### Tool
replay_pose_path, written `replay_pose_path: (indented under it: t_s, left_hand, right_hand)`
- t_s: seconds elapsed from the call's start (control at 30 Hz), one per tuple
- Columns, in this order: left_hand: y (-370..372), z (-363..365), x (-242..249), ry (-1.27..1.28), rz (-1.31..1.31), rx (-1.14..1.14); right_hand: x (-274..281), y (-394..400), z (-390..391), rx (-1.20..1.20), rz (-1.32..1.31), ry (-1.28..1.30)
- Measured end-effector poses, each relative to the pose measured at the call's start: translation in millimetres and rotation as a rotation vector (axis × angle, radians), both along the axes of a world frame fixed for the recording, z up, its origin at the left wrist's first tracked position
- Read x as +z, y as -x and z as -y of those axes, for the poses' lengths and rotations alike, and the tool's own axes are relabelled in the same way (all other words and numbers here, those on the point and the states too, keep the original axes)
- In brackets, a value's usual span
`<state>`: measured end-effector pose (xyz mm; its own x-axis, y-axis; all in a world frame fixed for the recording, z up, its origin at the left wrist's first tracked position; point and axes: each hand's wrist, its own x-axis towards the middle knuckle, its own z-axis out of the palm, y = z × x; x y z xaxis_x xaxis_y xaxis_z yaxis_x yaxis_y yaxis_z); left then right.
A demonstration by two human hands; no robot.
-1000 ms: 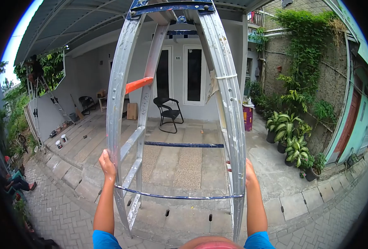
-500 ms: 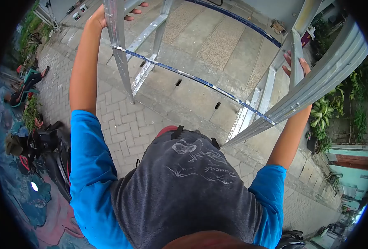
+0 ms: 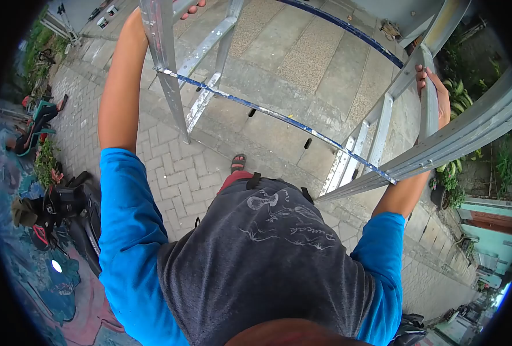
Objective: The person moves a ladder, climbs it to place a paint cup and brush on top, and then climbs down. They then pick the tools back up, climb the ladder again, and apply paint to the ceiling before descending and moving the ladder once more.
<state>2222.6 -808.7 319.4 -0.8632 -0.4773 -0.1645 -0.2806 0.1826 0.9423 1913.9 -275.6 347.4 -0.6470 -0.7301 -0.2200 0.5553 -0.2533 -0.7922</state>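
An aluminium stepladder (image 3: 162,49), splashed with paint, stands spread in front of me. Two blue, paint-flecked straps or ropes (image 3: 256,108) link its two sides. At the top left, my left hand (image 3: 193,9) reaches round the ladder's side rail. Its curled fingers show past the rail, and the rest is partly hidden or out of frame. On the other side, my right hand (image 3: 441,95) is closed round a metal bar of the ladder, with fingertips showing on its inner face. A broad side rail (image 3: 464,141) crosses in front of my right forearm.
Grey block paving (image 3: 172,167) lies below, bordering a concrete ramp with pebbled strips (image 3: 311,55). A parked motorcycle (image 3: 83,225) stands at left, near a seated person (image 3: 34,127). Potted plants (image 3: 449,187) line the right side. One sandalled foot (image 3: 238,162) shows below me.
My right hand has gone from loosely spread fingers to wrapping round the ladder's bar. The ladder's right side has shifted slightly right in view. A sandalled foot has come into sight.
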Motion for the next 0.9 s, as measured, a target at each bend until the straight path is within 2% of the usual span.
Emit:
replay_pose_path:
  t_s: [0.07, 0.13, 0.23, 0.37, 0.5, 0.63, 0.8, 0.9]
  left_hand:
    - [-4, -1, -1, -0.023, -0.064, 0.055]
    - [-1, 12, 0, -0.026, -0.074, 0.007]
    - [2, 28, 6, -0.003, -0.062, -0.012]
    - [29, 72, -7, 0.031, -0.010, -0.050]
    - [32, 109, -9, -0.010, 0.022, -0.058]
    - [20, 121, -11, -0.088, -0.018, -0.047]
    - [16, 109, -8, -0.099, -0.012, 0.002]
    - [17, 119, -16, 0.002, -0.062, 0.014]
  right_hand:
    - [4, -10, 4, -0.072, -0.089, -0.042]
    - [12, -18, 12, -0.113, -0.128, -0.062]
    - [11, -17, 29, -0.134, -0.098, -0.052]
    - [-2, 19, 60, 0.008, -0.067, -0.041]
    - [-8, 18, 85, -0.076, -0.034, -0.016]
    - [-13, 27, 104, 0.058, -0.034, -0.015]
    - [-12, 15, 105, -0.069, -0.090, 0.008]
    - [-11, 5, 107, -0.092, -0.132, 0.020]
